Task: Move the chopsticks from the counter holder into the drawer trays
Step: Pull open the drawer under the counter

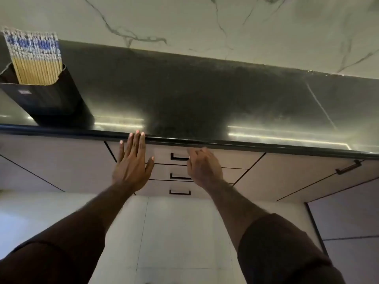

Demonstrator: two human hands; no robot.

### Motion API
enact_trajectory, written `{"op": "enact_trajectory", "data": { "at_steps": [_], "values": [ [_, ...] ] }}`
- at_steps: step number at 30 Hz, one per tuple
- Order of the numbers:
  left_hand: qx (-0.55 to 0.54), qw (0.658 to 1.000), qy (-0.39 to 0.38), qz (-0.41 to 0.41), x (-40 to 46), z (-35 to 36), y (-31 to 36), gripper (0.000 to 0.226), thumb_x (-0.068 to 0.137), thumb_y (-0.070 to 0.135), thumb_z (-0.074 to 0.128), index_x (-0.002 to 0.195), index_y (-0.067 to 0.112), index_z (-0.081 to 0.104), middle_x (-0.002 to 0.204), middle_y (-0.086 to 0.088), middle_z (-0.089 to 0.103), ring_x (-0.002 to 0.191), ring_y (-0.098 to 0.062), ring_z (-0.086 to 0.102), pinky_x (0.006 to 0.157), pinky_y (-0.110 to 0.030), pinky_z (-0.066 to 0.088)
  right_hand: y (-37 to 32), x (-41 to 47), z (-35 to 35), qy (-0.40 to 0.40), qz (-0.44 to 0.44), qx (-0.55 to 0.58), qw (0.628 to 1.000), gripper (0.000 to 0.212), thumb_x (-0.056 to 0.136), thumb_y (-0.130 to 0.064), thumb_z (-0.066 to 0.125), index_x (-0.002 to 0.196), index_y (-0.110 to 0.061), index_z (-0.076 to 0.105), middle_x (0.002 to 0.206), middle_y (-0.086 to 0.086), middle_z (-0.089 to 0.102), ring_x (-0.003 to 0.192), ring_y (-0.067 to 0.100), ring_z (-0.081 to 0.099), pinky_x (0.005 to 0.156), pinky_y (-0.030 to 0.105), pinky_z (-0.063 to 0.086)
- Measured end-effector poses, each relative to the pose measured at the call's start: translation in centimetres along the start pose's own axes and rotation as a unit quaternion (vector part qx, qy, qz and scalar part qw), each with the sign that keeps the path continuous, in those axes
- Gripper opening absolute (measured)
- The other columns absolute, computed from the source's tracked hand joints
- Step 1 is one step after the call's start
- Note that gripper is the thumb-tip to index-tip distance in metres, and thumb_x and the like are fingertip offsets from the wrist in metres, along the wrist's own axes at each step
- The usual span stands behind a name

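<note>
A black holder (pixel 49 99) stands at the far left of the dark counter (pixel 205 99), packed with several bamboo chopsticks (pixel 37 60) that have blue-and-white patterned tops. Below the counter edge is a stack of three shut drawers; the top drawer (pixel 162 156) has a black handle (pixel 178 157). My left hand (pixel 132 162) is flat with fingers spread, fingertips at the counter edge, left of that handle. My right hand (pixel 203 165) is blurred, fingers curled, beside the right end of the top handle. Neither hand holds anything. The drawer trays are hidden.
A marble-patterned wall (pixel 205 27) rises behind the counter. Pale cabinet doors flank the drawers, one at right with a dark bar handle (pixel 348 167). The lower drawers carry handles (pixel 180 176). A light tiled floor (pixel 174 232) lies below.
</note>
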State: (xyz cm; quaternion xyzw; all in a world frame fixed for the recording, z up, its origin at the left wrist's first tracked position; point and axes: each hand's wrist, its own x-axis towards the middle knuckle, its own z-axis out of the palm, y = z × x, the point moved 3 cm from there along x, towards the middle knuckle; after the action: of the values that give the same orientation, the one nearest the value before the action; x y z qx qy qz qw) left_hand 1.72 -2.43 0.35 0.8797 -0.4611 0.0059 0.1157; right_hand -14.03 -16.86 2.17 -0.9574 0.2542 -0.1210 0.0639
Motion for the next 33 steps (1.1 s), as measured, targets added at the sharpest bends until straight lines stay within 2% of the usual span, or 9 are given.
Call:
{"op": "enact_trajectory", "data": {
  "at_steps": [4, 8, 11, 13, 15, 19, 23, 26, 33],
  "values": [
    [0.000, 0.999, -0.033, -0.020, -1.3, 2.7, -1.6, 0.074, 0.093, 0.054, 0.009, 0.149, 0.010, -0.011, 0.160, -0.011, -0.013, 0.147, -0.024, -0.014, 0.119, -0.044, -0.006, 0.5, 0.8, 4.3, -0.150, 0.055, -0.011, 0.987, 0.036, 0.098, -0.022, 0.047, 0.132, -0.012, 0.049, 0.120, 0.012, 0.063, 0.109, 0.025, 0.056, 0.095, 0.040, 0.048],
    [-0.014, 0.998, -0.046, -0.029, -1.7, 5.5, -2.9, 0.076, 0.090, 0.058, 0.003, 0.148, 0.012, -0.015, 0.159, -0.009, -0.016, 0.146, -0.023, -0.017, 0.117, -0.040, -0.010, 1.2, 2.6, 8.2, -0.216, 0.090, -0.034, 0.972, 0.048, 0.097, -0.023, 0.047, 0.142, -0.010, 0.037, 0.139, 0.014, 0.048, 0.128, 0.030, 0.044, 0.111, 0.043, 0.036],
    [-0.027, 0.998, -0.042, -0.035, -1.8, 7.6, -3.6, 0.075, 0.090, 0.059, 0.003, 0.148, 0.014, -0.016, 0.158, -0.007, -0.018, 0.146, -0.021, -0.019, 0.117, -0.038, -0.013, 1.6, 3.0, 11.6, -0.277, 0.127, -0.027, 0.952, 0.061, 0.101, -0.025, 0.041, 0.154, -0.013, 0.014, 0.160, 0.013, 0.020, 0.148, 0.030, 0.017, 0.122, 0.042, 0.015],
    [-0.033, 0.998, -0.031, -0.037, -1.6, 8.6, -3.7, 0.075, 0.091, 0.059, 0.005, 0.149, 0.015, -0.016, 0.158, -0.006, -0.019, 0.146, -0.020, -0.019, 0.117, -0.038, -0.012, 2.0, 2.8, 13.4, -0.273, 0.154, -0.013, 0.950, 0.062, 0.103, -0.028, 0.035, 0.155, -0.016, 0.005, 0.164, 0.009, 0.006, 0.151, 0.028, 0.004, 0.123, 0.041, 0.004],
    [-0.034, 0.998, -0.027, -0.035, -1.4, 9.3, -3.6, 0.075, 0.092, 0.059, 0.006, 0.149, 0.016, -0.017, 0.158, -0.006, -0.020, 0.146, -0.020, -0.019, 0.117, -0.037, -0.012, 2.1, 2.9, 14.3, -0.223, 0.163, -0.015, 0.961, 0.058, 0.103, -0.028, 0.037, 0.154, -0.015, 0.013, 0.161, 0.009, 0.015, 0.149, 0.030, 0.010, 0.123, 0.041, 0.007],
    [-0.042, 0.999, -0.020, -0.028, -1.8, 9.8, -3.2, 0.076, 0.092, 0.058, 0.008, 0.150, 0.014, -0.014, 0.158, -0.006, -0.019, 0.146, -0.019, -0.018, 0.117, -0.036, -0.013, 2.1, 3.4, 14.5, -0.166, 0.179, 0.001, 0.970, 0.044, 0.098, -0.022, 0.048, 0.141, -0.013, 0.039, 0.143, 0.011, 0.041, 0.135, 0.031, 0.036, 0.118, 0.042, 0.025],
    [-0.051, 0.998, -0.011, -0.022, -3.1, 8.9, -2.9, 0.077, 0.092, 0.058, 0.009, 0.150, 0.011, -0.011, 0.160, -0.008, -0.015, 0.148, -0.022, -0.014, 0.120, -0.043, -0.005, 1.5, 1.5, 14.9, -0.159, 0.162, -0.022, 0.974, 0.052, 0.093, -0.015, 0.058, 0.141, -0.010, 0.039, 0.142, 0.015, 0.044, 0.133, 0.033, 0.039, 0.117, 0.043, 0.029],
    [-0.060, 0.998, 0.002, -0.028, -4.2, 7.8, -3.2, 0.078, 0.092, 0.059, 0.011, 0.150, 0.011, -0.010, 0.160, -0.008, -0.015, 0.148, -0.022, -0.013, 0.120, -0.045, -0.002, 1.0, 0.0, 14.6, -0.151, 0.169, -0.023, 0.974, 0.058, 0.086, -0.014, 0.069, 0.137, -0.010, 0.044, 0.139, 0.016, 0.048, 0.130, 0.033, 0.043, 0.112, 0.044, 0.038],
    [-0.069, 0.996, 0.061, 0.018, -8.3, 5.5, -2.8, 0.077, 0.095, 0.052, 0.024, 0.152, 0.011, -0.006, 0.162, -0.008, -0.011, 0.149, -0.023, -0.008, 0.120, -0.039, -0.008, -1.7, -6.7, 13.9, -0.138, 0.165, -0.012, 0.976, 0.055, 0.083, -0.016, 0.074, 0.132, -0.006, 0.051, 0.129, 0.019, 0.056, 0.120, 0.035, 0.052, 0.106, 0.046, 0.045]
  ]
}}
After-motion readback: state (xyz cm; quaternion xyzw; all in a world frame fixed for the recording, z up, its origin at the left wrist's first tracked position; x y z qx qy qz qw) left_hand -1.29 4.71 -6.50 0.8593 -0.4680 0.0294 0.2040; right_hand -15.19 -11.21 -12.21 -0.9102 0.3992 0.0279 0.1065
